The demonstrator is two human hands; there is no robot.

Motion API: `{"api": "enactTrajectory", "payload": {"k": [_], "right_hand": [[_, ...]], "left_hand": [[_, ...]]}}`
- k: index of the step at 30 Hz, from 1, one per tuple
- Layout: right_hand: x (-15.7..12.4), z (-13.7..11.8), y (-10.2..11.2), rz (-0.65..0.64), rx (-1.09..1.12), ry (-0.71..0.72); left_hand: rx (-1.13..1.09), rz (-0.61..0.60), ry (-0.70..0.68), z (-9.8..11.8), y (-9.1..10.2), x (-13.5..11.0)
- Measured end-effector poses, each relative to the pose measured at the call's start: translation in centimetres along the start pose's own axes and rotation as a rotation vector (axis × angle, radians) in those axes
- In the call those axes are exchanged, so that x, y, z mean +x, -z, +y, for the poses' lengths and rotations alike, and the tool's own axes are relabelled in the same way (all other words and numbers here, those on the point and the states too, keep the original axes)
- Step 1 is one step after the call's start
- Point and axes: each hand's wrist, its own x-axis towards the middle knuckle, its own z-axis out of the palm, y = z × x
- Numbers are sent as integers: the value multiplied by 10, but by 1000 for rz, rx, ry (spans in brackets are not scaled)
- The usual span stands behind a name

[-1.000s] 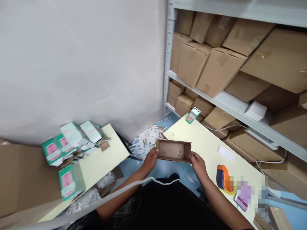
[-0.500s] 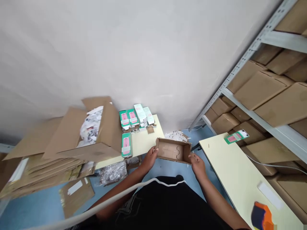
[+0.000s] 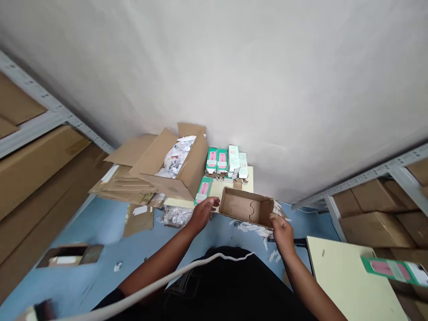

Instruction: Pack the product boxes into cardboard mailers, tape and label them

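My right hand [image 3: 282,228] grips the right end of a small open cardboard box [image 3: 245,206], which hangs in front of me with its brown inside facing up. The box looks bare inside, with a curved cut line in its bottom. At its left end is my left hand [image 3: 200,215], fingers stretched toward the box edge and not wrapped round it. Just beyond lies a green box with a pink panel [image 3: 203,191] on the pale table [image 3: 217,189]. Behind it stand several green and white boxes [image 3: 233,159].
A large open carton [image 3: 190,174] with crumpled paper stands left, beside stacked flattened cardboard [image 3: 125,183]. White scraps [image 3: 249,226] litter the floor. Another table [image 3: 347,272] is at right with a green box [image 3: 394,269]. Shelves with cartons [image 3: 377,227] flank both sides.
The view has swung left, so the tables and carton appear further right. My left hand has loosened from the box's left end; my right hand keeps its grip.
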Motion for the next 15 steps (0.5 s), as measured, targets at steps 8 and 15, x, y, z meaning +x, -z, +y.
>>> {"api": "enactTrajectory", "payload": {"k": [8, 15], "right_hand": [[47, -27, -17, -175, 28, 72], [40, -46, -55, -188, -13, 73]], "left_hand": [[693, 461, -194, 106, 119, 54], [1164, -97, 296, 89, 212, 162]]}}
